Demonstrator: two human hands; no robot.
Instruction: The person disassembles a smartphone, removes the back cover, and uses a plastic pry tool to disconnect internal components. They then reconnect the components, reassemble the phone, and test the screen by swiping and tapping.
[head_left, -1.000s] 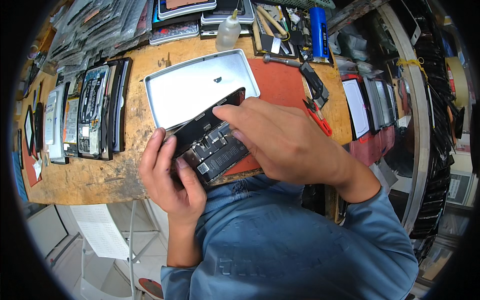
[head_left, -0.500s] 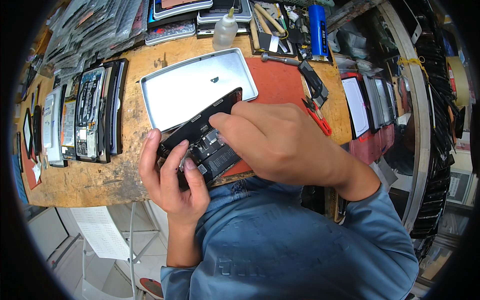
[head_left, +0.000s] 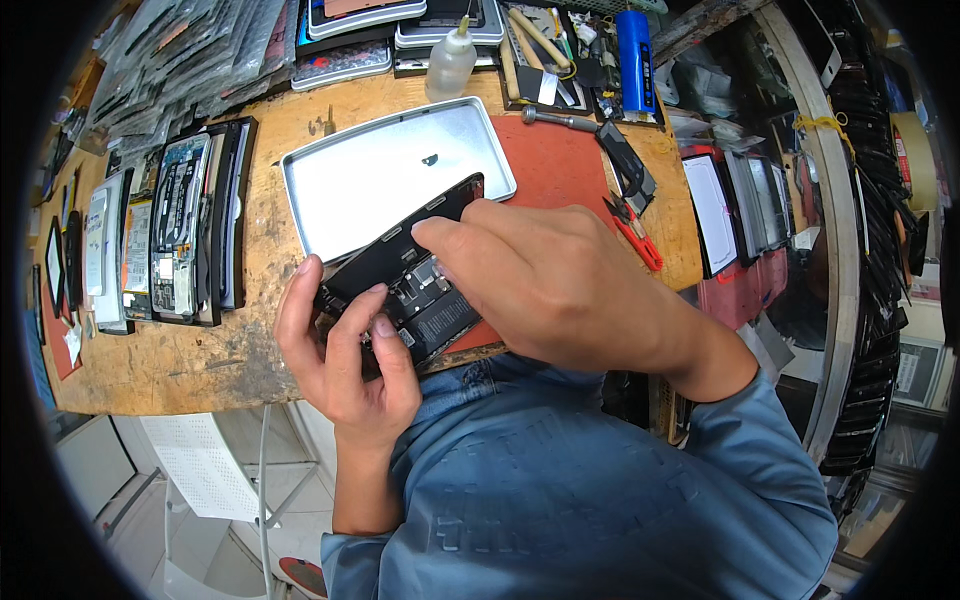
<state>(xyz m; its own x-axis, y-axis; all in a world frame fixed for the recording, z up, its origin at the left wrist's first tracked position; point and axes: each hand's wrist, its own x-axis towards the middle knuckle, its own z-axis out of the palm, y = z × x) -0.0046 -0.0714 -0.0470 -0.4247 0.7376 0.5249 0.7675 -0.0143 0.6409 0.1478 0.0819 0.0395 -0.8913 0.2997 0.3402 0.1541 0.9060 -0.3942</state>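
Observation:
An opened smartphone (head_left: 443, 322) is tilted above the front edge of the bench, its dark battery and small inner parts exposed. Its black screen panel (head_left: 375, 262) is raised at an angle along the far side. My left hand (head_left: 345, 365) grips the phone at its left end, fingers around the panel and thumb near the battery. Over the right part of the phone, my right hand (head_left: 560, 280) is closed, its fingertips down inside between panel and body. Whatever those fingertips pinch is hidden behind the hand.
Beyond the phone lies a white tray (head_left: 350, 170) with a small black piece (head_left: 430, 160) in it, partly over a red mat (head_left: 555, 170). Red-handled cutters (head_left: 635, 235) and a screwdriver (head_left: 560, 119) lie to the right. Opened phones (head_left: 180, 230) stand left; a clear bottle (head_left: 451, 65) stands behind.
Both hands have shifted very slightly, and the phone with its raised panel has tilted a touch. The grip of each hand looks the same.

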